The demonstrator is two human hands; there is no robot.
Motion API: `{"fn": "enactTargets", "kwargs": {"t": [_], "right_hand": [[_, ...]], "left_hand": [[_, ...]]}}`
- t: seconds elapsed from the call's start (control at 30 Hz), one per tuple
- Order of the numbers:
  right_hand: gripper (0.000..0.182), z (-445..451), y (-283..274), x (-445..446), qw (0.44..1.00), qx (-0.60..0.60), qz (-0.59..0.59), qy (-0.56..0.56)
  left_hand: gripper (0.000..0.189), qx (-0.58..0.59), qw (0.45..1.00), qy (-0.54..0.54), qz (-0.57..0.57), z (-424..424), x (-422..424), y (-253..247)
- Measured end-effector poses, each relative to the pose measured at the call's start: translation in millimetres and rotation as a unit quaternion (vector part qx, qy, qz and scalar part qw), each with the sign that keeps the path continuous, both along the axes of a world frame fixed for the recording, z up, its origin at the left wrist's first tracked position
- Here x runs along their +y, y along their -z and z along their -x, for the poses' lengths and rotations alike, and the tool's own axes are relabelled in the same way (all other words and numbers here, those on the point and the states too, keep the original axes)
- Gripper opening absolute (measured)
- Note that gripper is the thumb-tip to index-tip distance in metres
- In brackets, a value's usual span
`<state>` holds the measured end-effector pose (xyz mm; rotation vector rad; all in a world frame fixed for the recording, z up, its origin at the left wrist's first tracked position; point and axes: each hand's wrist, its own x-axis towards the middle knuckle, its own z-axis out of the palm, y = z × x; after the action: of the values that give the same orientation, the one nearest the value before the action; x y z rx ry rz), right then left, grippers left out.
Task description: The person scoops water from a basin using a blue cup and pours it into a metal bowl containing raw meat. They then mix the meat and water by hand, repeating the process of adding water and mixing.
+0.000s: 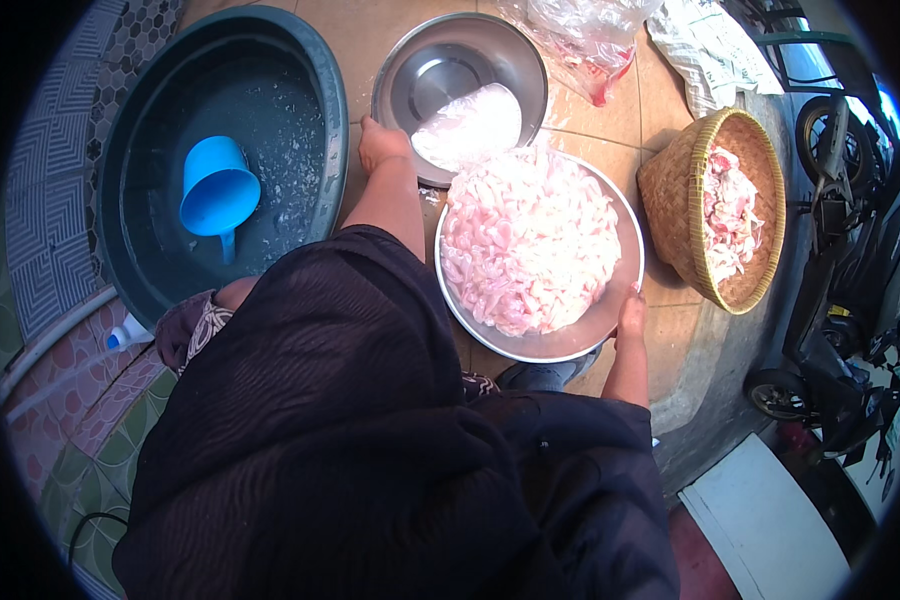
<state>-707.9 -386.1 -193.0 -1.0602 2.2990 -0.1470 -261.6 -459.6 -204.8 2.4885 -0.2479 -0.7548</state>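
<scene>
A round metal basin [570, 339] stands before me, heaped with pale raw chicken pieces [532, 247] that look like feet. My right hand [631, 315] grips its lower right rim, thumb on top. Just beyond is a second metal basin [450, 64], tilted slightly, and my left hand [383, 144] has hold of its left rim. Inside that one rests a white, glaring bundle [471, 126], perhaps wrapped in plastic. Strong sunlight washes out detail on the bundle and the chicken. Fingers under both rims are hidden.
To the left stands a large dark plastic tub [335, 142] with a blue dipper [220, 184] in water. A woven bamboo basket [671, 199] at right holds raw meat scraps [729, 214]. Clear plastic bags [589, 45] and a white woven sack [712, 56] lie behind. Motorcycles [817, 315] are parked far right.
</scene>
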Motion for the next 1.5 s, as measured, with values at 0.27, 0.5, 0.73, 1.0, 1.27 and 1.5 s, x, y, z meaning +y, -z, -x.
{"fn": "enactTargets", "kwargs": {"t": [0.27, 0.5, 0.73, 1.0, 1.27, 1.5], "right_hand": [[0.056, -6, -6, -3, 1.0, -0.016, 0.0, 0.007], [0.056, -1, 0, -5, 1.0, -0.017, 0.004, 0.007], [0.057, 5, 1, -8, 1.0, -0.012, -0.008, -0.005], [0.055, -3, -7, -14, 1.0, -0.013, -0.015, -0.013], [0.053, -8, -14, -20, 0.999, 0.011, -0.038, -0.019], [0.053, -1, -10, -20, 1.0, -0.009, -0.023, -0.011]], "left_hand": [[0.04, 0.007, 1.0, 0.008, -0.018, 0, 1, -5], [0.041, 0.001, 1.0, 0.006, -0.002, 2, 2, -8], [0.036, 0.004, 1.0, 0.012, -0.019, 5, 0, -15], [0.038, 0.006, 1.0, 0.011, -0.016, 5, 0, -17], [0.038, -0.004, 1.0, 0.016, -0.01, 4, 0, -13], [0.036, -0.006, 1.0, 0.028, -0.007, 6, -2, -13]]}}
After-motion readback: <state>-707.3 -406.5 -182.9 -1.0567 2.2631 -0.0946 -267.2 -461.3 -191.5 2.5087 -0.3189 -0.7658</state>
